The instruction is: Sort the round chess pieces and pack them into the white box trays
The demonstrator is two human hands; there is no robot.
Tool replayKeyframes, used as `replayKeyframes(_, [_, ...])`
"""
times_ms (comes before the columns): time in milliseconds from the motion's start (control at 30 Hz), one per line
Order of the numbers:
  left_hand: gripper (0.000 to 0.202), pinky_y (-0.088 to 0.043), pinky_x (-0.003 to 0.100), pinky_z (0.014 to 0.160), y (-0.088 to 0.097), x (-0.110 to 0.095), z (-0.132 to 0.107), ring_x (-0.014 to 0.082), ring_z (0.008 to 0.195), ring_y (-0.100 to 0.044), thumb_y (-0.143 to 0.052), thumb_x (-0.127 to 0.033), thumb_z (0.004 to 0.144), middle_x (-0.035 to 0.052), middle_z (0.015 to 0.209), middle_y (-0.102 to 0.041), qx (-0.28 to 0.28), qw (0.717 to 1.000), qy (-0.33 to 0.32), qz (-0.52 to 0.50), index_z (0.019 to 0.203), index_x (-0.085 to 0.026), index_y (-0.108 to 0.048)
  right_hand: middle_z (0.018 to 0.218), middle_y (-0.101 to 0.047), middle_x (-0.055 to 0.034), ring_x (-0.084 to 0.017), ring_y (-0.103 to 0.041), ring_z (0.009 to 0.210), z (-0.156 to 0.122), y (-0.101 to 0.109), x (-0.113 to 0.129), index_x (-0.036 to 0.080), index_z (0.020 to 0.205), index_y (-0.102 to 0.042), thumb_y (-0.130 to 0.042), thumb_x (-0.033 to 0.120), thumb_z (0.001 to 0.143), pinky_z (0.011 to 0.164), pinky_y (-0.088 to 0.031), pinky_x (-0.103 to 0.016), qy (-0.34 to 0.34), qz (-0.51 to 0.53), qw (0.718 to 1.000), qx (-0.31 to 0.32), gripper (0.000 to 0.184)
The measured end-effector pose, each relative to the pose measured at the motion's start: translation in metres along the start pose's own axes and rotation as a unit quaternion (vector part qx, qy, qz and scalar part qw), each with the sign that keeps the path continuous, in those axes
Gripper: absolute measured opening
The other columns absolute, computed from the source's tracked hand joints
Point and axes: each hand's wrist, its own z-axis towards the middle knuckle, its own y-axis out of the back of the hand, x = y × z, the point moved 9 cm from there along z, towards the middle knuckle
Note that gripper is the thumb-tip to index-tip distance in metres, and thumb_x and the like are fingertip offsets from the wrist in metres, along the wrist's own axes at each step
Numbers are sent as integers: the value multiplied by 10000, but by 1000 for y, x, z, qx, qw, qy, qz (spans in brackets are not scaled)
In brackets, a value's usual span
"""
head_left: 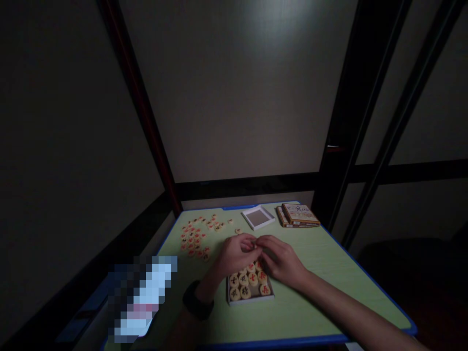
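Note:
My left hand (237, 253), with a dark band on its wrist, meets my right hand (278, 256) over the far part of a shallow box (250, 301). The fingertips of both hands are pinched together; whatever lies between them is too small or hidden to name. Round xiangqi pieces (244, 292) with black and red characters sit in rows in the box. One gap shows in the nearest row, left of a red piece (264, 290). The hands cover the box's far rows.
Many loose xiangqi pieces (190, 234) lie scattered on the green table (307, 307) at left. An open white box lid (258, 217) lies at the back, beside two stacked printed boxes (300, 214). A blurred-out bright object (146, 297) is at the left edge.

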Motion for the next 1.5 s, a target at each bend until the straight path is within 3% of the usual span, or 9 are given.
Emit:
replayKeyframes(133, [247, -521, 254, 779, 26, -1, -1, 175, 874, -678, -557, -186, 760, 64, 938, -747, -26, 998, -45, -42, 946, -153, -717, 913, -721, -68, -179, -662, 827, 4, -4, -2, 183, 938, -706, -656, 207, 874, 757, -528, -299, -89, 103, 985, 107, 85])
replayKeyframes(233, [209, -513, 261, 750, 37, 13, 1, 172, 812, -674, -521, -182, 788, 48, 850, -742, -96, 995, -24, 25, 863, -161, -715, 914, -741, -61, -190, -647, 868, 1, -16, 11, 186, 882, -752, -762, 253, 799, 813, -496, -324, -81, 183, 956, 216, 107])
replayKeyframes(300, [199, -506, 259, 727, 33, 19, 2, 162, 754, -665, -526, -159, 787, 28, 795, -731, -117, 988, -15, 95, 850, -168, -715, 922, -744, -64, -205, -629, 913, -1, -22, 17, 193, 900, -776, -794, 283, 771, 867, -468, -355, -59, 198, 943, 259, 158])
replayKeyframes(433, [209, -496, 250, 733, 16, 16, 2, 145, 719, -640, -545, -97, 775, 4, 764, -711, -109, 973, -41, 201, 855, -184, -718, 882, -704, -58, -206, -598, 919, -9, -33, 19, 201, 922, -793, -786, 329, 782, 894, -444, -372, -44, 181, 933, 309, 189])
replayKeyframes(833, [215, -466, 239, 710, 15, 11, 1, 129, 656, -579, -561, -65, 787, -3, 737, -669, -116, 959, -65, 252, 861, -179, -728, 926, -640, -44, -199, -570, 935, -13, -36, 13, 206, 893, -792, -841, 373, 715, 893, -437, -353, -53, 197, 922, 329, 250])
replayKeyframes(1033, [213, -463, 243, 714, 15, 10, 0, 130, 665, -578, -555, -64, 785, 0, 750, -674, -119, 956, -63, 261, 848, -179, -723, 952, -596, -42, -213, -537, 956, -16, -36, 8, 214, 897, -801, -888, 385, 635, 884, -421, -357, -54, 158, 930, 327, 324])
replayKeyframes(1500, [228, -469, 242, 696, 20, 9, 1, 134, 661, -591, -550, -72, 783, -8, 713, -662, -125, 958, -51, 252, 872, -182, -729, 917, -562, -22, -192, -514, 912, -18, -39, 7, 247, 953, -804, -904, 385, 609, 846, -410, -319, -59, 135, 934, 326, 384])
